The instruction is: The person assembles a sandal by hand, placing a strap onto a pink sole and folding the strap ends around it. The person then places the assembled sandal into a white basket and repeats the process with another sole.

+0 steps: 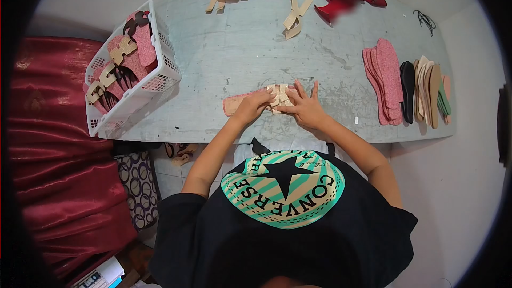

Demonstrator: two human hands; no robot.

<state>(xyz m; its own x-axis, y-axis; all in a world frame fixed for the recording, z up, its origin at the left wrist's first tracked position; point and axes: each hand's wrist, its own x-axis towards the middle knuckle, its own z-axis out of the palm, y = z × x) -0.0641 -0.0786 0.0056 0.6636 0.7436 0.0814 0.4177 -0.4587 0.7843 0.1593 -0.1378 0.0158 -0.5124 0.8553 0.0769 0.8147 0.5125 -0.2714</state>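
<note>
Obs — left hand (255,105) pinches tan strap (280,94) on pink insole (233,105); right hand (302,108) flat, fingers spread, pressing it. Insole lies on worktop (240,48) beneath both hands. Best — hold strap square, press evenly.

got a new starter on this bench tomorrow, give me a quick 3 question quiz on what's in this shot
1. True or false: the white basket stands at the right end of the table.
2. What do the left hand and right hand rest on? A) a pair of scissors B) beige straps laid over a pink insole C) a glue brush
3. Fill in: the stack of insoles lying to the right of the right hand is ____ in colour.

Key: 1 false, it sits at the left end. 2 B. 3 pink.
</note>
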